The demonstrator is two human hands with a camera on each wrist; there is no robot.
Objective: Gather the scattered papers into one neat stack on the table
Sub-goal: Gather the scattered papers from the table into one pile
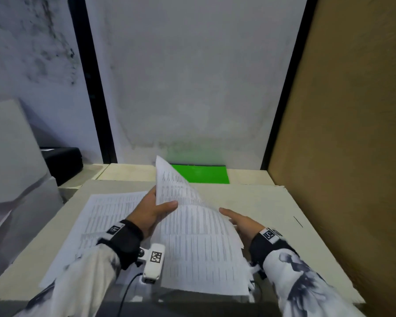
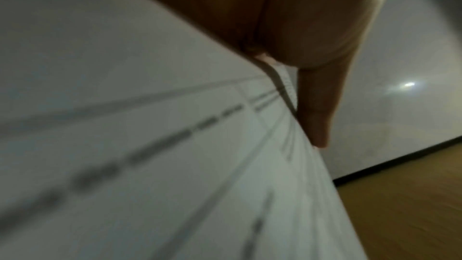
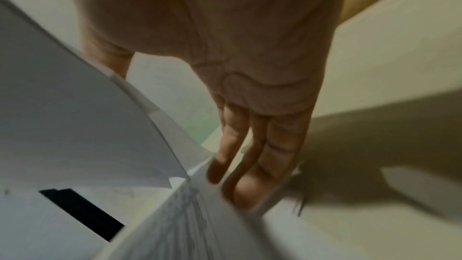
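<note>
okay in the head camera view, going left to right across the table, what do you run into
Black case → flat printed sheets → left hand → lifted papers → right hand → brown cardboard panel.

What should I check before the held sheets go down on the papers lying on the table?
1. Left hand grip on the printed sheets: ok, thumb on top, fingers behind.
2. Right hand steadying the sheets' right edge: ok, fingers straight.
3. Held edges squared: not ok, they fan out near the right wrist.
4. Papers on the table lying flat: ok.
5. Green folder out of the way: ok, it lies farther back.
6. Loose sheets hidden beneath: cannot tell.
</note>
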